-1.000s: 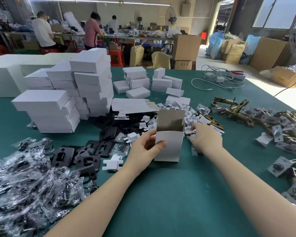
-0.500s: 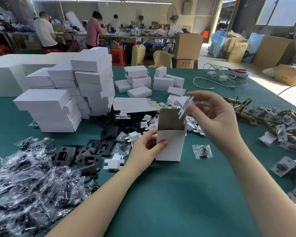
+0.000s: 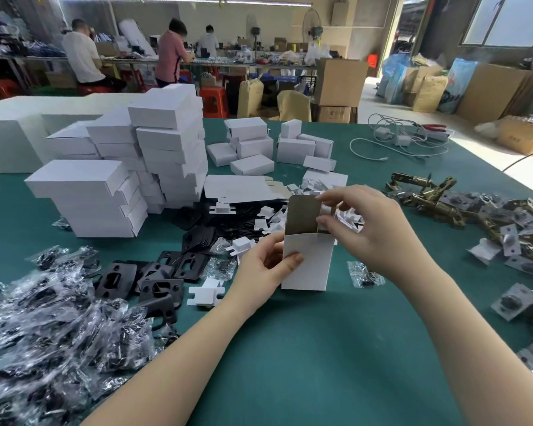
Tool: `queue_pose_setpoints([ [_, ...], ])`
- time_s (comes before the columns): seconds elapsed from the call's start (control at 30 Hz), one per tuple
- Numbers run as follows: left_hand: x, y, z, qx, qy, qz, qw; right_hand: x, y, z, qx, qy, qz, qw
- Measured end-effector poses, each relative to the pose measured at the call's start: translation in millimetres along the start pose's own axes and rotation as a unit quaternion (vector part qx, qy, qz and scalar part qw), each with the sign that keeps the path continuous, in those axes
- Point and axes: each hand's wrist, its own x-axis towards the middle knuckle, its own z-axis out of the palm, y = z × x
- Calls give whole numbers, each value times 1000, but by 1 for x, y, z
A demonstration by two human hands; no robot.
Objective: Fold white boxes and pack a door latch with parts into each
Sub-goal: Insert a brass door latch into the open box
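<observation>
An open white box (image 3: 308, 262) stands upright on the green table (image 3: 305, 348), its brown inside showing at the top. My left hand (image 3: 265, 265) grips its left side, thumb on the front face. My right hand (image 3: 363, 226) pinches a small white cardboard insert (image 3: 326, 207) at the box's open mouth. Brass door latches (image 3: 428, 198) lie in a heap to the right. More white inserts (image 3: 268, 219) are scattered behind the box.
Stacks of folded white boxes (image 3: 154, 155) rise at the left. Black strike plates (image 3: 154, 281) and plastic parts bags (image 3: 43, 333) cover the near left. A small screw bag (image 3: 363, 273) lies right of the box. Flat box blanks (image 3: 240, 189) lie behind.
My right hand picked a white insert from the pile, lifted it, and has now brought it down to the box's open top. My left hand kept holding the box.
</observation>
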Motion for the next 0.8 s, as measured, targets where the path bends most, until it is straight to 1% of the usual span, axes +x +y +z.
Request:
queue_pose_setpoints([
  [0.1, 0, -1, -1, -4, -4, -3, 1000, 1, 2, -1, 12, 26, 25, 999],
  [0.13, 0, -1, -1, -4, -5, -4, 1000, 1, 3, -2, 2, 15, 24, 1000],
  [0.23, 0, -1, -1, -5, -2, -6, 1000, -1, 6, -1, -28, -61, 13, 998],
  [0.27, 0, -2, -1, -3, -2, -6, 1000, -1, 7, -2, -27, -73, 14, 997],
  [0.57, 0, 1, 2, 32, 11, 8, 999, -1, 12, -8, -66, -130, 25, 989],
  [0.7, -3, 0, 3, 53, 9, 25, 998, -3, 9, -4, -82, -99, 27, 991],
  [0.8, -4, 1, 5, 75, 23, 40, 996, -9, 11, 10, -111, -34, 8, 993],
])
